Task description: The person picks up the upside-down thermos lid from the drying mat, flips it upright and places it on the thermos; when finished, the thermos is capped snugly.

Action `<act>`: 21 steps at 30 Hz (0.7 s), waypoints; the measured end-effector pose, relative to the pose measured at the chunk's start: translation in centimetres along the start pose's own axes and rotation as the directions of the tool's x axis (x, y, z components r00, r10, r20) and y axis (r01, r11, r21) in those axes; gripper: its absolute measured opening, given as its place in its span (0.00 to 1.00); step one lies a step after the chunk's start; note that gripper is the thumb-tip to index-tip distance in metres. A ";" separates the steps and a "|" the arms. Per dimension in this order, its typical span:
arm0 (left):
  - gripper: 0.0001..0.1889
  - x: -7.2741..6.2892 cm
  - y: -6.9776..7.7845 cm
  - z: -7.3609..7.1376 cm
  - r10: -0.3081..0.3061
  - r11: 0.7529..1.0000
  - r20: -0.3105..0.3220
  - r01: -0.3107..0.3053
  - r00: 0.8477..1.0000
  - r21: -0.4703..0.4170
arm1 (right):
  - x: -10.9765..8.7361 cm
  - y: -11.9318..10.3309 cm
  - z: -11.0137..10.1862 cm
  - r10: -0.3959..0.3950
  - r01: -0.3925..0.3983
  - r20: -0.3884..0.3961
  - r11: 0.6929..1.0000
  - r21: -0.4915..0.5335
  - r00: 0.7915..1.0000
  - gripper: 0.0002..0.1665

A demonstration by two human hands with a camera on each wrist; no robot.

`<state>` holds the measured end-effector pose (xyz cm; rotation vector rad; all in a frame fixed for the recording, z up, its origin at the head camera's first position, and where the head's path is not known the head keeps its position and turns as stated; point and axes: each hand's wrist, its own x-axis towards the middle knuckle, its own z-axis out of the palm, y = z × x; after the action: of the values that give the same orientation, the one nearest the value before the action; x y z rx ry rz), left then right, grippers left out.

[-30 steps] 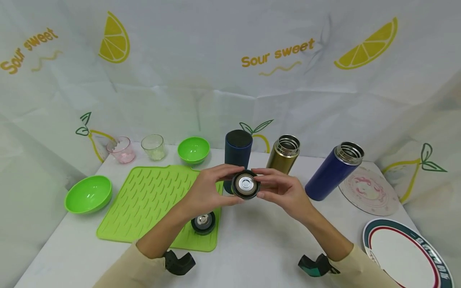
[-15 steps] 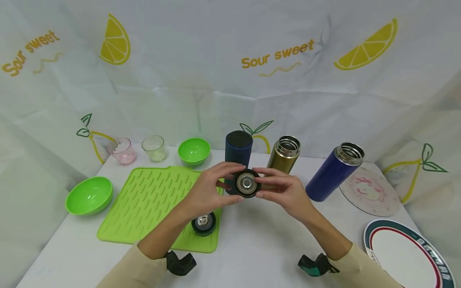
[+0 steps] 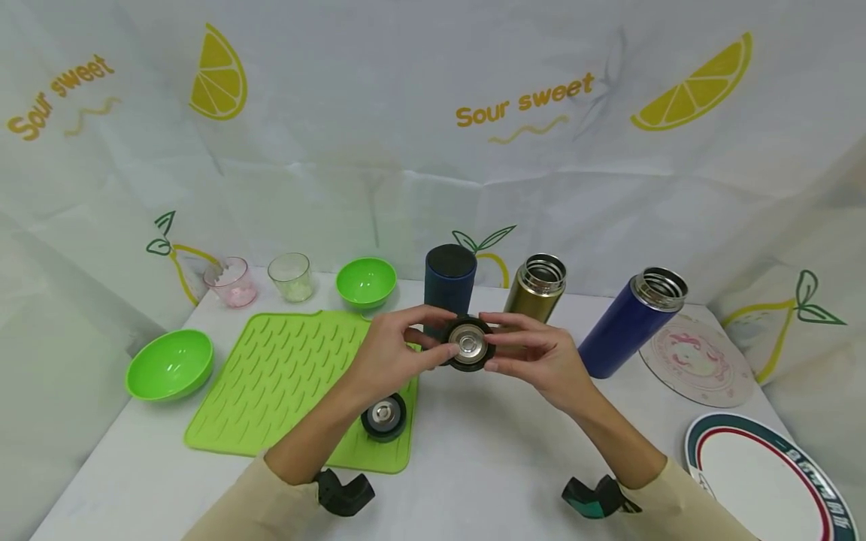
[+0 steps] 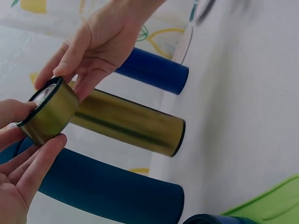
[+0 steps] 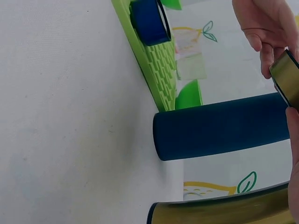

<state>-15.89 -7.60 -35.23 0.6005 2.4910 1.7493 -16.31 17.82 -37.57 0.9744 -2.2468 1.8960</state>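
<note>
Both hands hold up a gold bottle lid, its silver inner side turned toward the head camera. My left hand grips it from the left, the thumb across its black rim. On the other side, the fingers and thumb of my right hand pinch the edge. Behind the hands stand a dark blue bottle with its top closed, and a gold bottle with an uncovered steel mouth. Another lid, blue outside, lies inner side up on the green drying mat.
An uncovered blue bottle stands at the right, near a pink-patterned round mat and a white plate. Green bowls, a pink glass and a clear glass stand at the left and back. A printed cloth hangs behind.
My left thumb has moved up from below the lid onto its rim and inner face. The lid has shifted slightly right. My right hand keeps its pinch.
</note>
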 end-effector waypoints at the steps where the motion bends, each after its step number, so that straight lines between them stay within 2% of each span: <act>1: 0.19 0.0 0.0 0.0 -0.003 1.000 0.000 0.003 1.000 -0.002 | 0.0 0.0 0.0 -0.002 0.002 0.003 1.000 0.003 1.000 0.20; 5: 0.19 0.0 0.1 0.1 0.028 1.000 -0.004 -0.028 1.000 0.010 | -0.1 -0.2 -0.2 -0.010 0.010 0.012 1.000 0.014 1.000 0.18; 10: 0.20 0.0 0.2 0.1 0.119 0.992 -0.016 -0.118 0.993 0.040 | -0.1 -0.4 -0.5 -0.009 0.009 0.005 0.999 0.052 1.000 0.12; 12: 0.21 -0.1 0.3 0.2 0.156 0.987 -0.028 -0.154 0.987 0.055 | -0.1 -0.3 -0.6 -0.006 0.006 0.000 0.997 0.080 1.000 0.13; 16: 0.20 -0.1 0.2 0.3 0.238 0.967 -0.065 -0.230 0.969 0.105 | -0.1 0.0 -0.5 -0.022 0.022 -0.003 0.992 0.121 1.000 0.19; 21: 0.17 -0.1 0.2 0.4 0.333 0.934 -0.120 -0.310 0.935 0.180 | 0.0 0.3 -0.1 -0.015 0.013 0.021 0.991 0.130 1.000 0.28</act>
<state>-15.59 -7.20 -35.25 0.9773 2.7871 1.7624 -16.45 17.94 -37.80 1.0292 -2.1453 2.0575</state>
